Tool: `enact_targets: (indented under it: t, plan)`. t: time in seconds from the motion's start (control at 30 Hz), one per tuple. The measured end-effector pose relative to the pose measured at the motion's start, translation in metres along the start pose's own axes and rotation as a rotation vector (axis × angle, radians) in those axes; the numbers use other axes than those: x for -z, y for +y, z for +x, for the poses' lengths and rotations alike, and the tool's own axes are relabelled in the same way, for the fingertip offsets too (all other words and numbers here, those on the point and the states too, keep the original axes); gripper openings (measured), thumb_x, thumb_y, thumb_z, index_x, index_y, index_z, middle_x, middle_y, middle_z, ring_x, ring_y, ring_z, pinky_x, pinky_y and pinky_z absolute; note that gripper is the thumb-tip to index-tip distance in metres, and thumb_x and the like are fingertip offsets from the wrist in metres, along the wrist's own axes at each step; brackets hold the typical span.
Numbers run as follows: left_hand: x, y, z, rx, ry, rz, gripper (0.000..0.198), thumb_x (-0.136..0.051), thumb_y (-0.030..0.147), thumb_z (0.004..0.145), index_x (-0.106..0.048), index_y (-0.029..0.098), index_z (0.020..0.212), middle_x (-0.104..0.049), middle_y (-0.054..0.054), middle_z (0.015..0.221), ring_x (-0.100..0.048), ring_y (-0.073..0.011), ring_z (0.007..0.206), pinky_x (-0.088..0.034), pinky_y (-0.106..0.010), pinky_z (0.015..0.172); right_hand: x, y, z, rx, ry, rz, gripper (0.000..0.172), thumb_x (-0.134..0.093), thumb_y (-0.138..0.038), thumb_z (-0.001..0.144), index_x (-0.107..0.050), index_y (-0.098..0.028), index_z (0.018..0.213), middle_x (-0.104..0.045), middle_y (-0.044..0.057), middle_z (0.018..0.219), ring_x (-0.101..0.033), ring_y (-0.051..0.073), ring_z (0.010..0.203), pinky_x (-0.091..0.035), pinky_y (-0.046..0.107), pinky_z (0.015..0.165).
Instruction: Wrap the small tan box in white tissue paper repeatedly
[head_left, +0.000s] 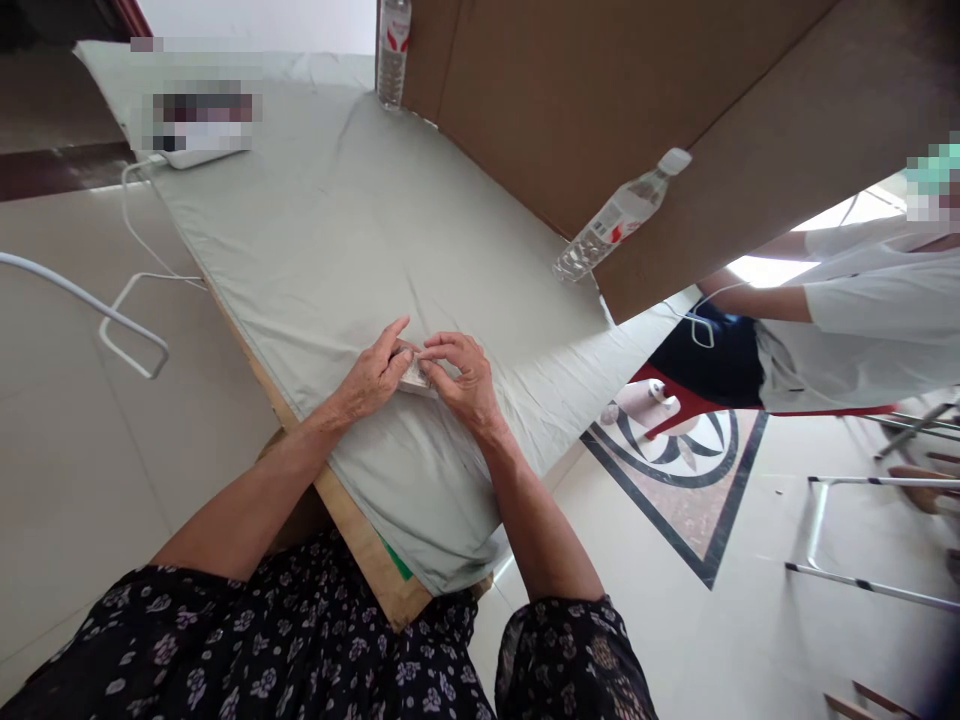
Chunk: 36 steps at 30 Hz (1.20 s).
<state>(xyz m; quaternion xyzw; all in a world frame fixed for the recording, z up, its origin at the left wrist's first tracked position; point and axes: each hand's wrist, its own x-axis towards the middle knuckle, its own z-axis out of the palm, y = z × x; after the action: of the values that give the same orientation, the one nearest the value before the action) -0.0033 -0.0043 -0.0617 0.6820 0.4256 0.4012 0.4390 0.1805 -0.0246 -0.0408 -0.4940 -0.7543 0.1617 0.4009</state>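
A small, flat, whitish block-like object lies at the near part of the cloth-covered table, between my hands. My left hand grips its left side with thumb and fingers, the index finger sticking out. On the other side, my right hand has its thumb and fingertips pinched together over the object's right end. Anything tiny between those fingertips is too small to make out. Both hands partly cover the object, so its kind does not show.
Pale green cloth covers the table. A large cardboard panel stands across it, with a water bottle leaning at its near end and another bottle at the far end. A person in a white shirt sits beyond the panel.
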Motion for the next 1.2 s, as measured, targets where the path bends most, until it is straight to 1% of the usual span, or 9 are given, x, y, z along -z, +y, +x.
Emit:
enact_targets:
  t: [0.13,0.27,0.47,0.57,0.67,0.77,0.93,1.03,1.2]
  plan:
    - [-0.001,0.002,-0.002,-0.001,0.002,0.062,0.065,-0.041,0.040,0.102,-0.039,0.010,0.159,-0.075,-0.012,0.120,-0.067,-0.0219,0.113,-0.049,-0.040,0.106,0.011,-0.006,-0.011,0.192,-0.099,-0.308,0.020,-0.061,-0.035,0.101,-0.077,-0.028,0.111,-0.074,0.008,0.124,-0.063,0.026,0.118,-0.043,0.045,0.104]
    - [0.001,0.002,-0.003,-0.017,0.031,0.118,0.063,-0.042,0.042,0.101,-0.044,0.012,0.156,-0.074,-0.013,0.125,-0.064,-0.0259,0.120,-0.044,-0.048,0.113,0.012,-0.010,-0.017,0.251,-0.144,-0.462,0.027,-0.056,-0.037,0.104,-0.072,-0.027,0.125,-0.070,0.010,0.135,-0.060,0.028,0.126,-0.041,0.046,0.106]
    - [0.005,0.000,-0.002,0.023,0.007,0.045,0.067,-0.054,0.037,0.094,-0.044,0.014,0.156,-0.073,-0.013,0.128,-0.066,-0.0231,0.109,-0.051,-0.041,0.100,0.006,-0.002,-0.022,0.166,-0.059,-0.339,0.033,-0.057,-0.043,0.104,-0.068,-0.028,0.131,-0.065,0.011,0.145,-0.060,0.027,0.133,-0.044,0.046,0.110]
    - [0.005,-0.001,-0.001,0.023,0.011,0.031,0.068,-0.056,0.036,0.091,-0.045,0.012,0.154,-0.074,-0.014,0.123,-0.066,-0.0213,0.101,-0.052,-0.037,0.091,0.011,0.003,-0.022,0.074,-0.075,-0.223,0.056,-0.064,-0.054,0.098,-0.056,-0.027,0.146,-0.059,0.014,0.153,-0.054,0.029,0.143,-0.043,0.049,0.116]
    - [0.004,-0.003,0.000,0.014,0.027,0.042,0.068,-0.056,0.035,0.090,-0.047,0.011,0.152,-0.074,-0.013,0.120,-0.066,-0.0209,0.098,-0.053,-0.036,0.089,0.015,0.007,-0.018,0.051,-0.167,-0.178,0.073,-0.070,-0.059,0.091,-0.048,-0.028,0.153,-0.054,0.014,0.158,-0.048,0.032,0.148,-0.040,0.053,0.119]
    - [0.003,-0.003,0.000,0.006,0.047,0.053,0.065,-0.057,0.035,0.090,-0.049,0.013,0.151,-0.074,-0.011,0.118,-0.066,-0.0202,0.098,-0.052,-0.035,0.089,0.011,0.008,-0.014,0.065,-0.232,-0.198,0.064,-0.072,-0.050,0.091,-0.054,-0.028,0.148,-0.059,0.013,0.152,-0.052,0.033,0.144,-0.040,0.052,0.118]
    - [0.001,-0.002,-0.001,0.010,0.059,0.080,0.066,-0.056,0.034,0.090,-0.049,0.008,0.150,-0.073,-0.013,0.116,-0.065,-0.0203,0.097,-0.053,-0.035,0.089,0.000,0.005,-0.015,0.077,-0.193,-0.271,0.043,-0.070,-0.033,0.092,-0.066,-0.025,0.134,-0.071,0.011,0.132,-0.060,0.031,0.131,-0.043,0.048,0.112]
    - [0.000,-0.001,-0.001,0.011,0.065,0.092,0.067,-0.055,0.034,0.089,-0.048,0.005,0.150,-0.073,-0.015,0.118,-0.065,-0.0211,0.098,-0.053,-0.035,0.089,0.000,0.003,-0.017,0.092,-0.201,-0.299,0.044,-0.071,-0.034,0.093,-0.065,-0.026,0.135,-0.070,0.012,0.133,-0.058,0.031,0.133,-0.043,0.048,0.112]
    - [0.000,-0.003,0.000,-0.002,0.062,0.079,0.063,-0.056,0.032,0.089,-0.050,0.010,0.149,-0.074,-0.011,0.115,-0.065,-0.0194,0.095,-0.053,-0.035,0.093,0.001,0.000,-0.022,0.118,-0.150,-0.337,0.041,-0.069,-0.030,0.095,-0.065,-0.029,0.136,-0.062,0.011,0.149,-0.053,0.031,0.141,-0.042,0.050,0.115]
